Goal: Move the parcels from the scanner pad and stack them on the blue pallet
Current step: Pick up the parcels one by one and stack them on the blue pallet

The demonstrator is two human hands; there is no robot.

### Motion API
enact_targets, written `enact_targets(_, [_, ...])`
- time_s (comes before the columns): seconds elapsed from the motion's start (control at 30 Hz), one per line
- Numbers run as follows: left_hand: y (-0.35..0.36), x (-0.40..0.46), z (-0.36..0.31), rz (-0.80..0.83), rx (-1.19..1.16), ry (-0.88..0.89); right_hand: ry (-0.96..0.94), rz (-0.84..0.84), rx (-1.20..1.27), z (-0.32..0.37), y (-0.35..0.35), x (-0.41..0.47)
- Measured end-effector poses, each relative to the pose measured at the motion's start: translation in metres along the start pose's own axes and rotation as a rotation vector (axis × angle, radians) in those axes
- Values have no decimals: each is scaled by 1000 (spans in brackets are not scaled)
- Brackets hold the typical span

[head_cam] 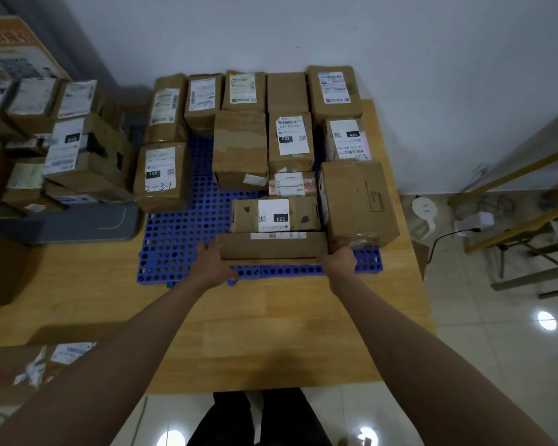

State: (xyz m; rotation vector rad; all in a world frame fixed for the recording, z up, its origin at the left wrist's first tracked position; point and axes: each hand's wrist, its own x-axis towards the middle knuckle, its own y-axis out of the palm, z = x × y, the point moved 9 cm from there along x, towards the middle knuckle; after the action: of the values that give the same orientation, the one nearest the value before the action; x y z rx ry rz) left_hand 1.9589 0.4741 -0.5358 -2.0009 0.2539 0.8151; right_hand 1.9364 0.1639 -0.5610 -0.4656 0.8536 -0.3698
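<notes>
A flat brown parcel (273,247) is gripped at its two short ends by the left hand (214,264) and right hand (338,263), its long axis lying left-right along the blue pallet's (174,239) near edge. Just behind, a "220" parcel (275,215) is seen, label facing up.

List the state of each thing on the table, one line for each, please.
flat parcel: held at both ends, at the pallet's near edge
left hand: grips the parcel's left end
right hand: grips its right end
blue pallet: partly covered with parcels
scanner pad: near part bare
</notes>
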Motion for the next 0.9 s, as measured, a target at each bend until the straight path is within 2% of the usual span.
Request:
enact_targets(0.2, [2,-3,-1,65,66,8,-51,86,-103,6,-2,-8])
enact_targets(0.33, [0,-12,-5,109,206,44,-143,218,-500,13,4,-25])
enact_targets(0.43, [-11,-20,-4,88,224,54,-166,277,-785,17,9,-41])
enact_targets(0.63, [-14,-32,13,184,197,78,-173,277,-593,40,19,-66])
enact_targets(0.73, [-5,-32,17,213,190,99,-222,260,-620,37,23,-73])
enact_targets(0.9, [-11,-29,21,88,184,102,-315,306,-761,31,36,-78])
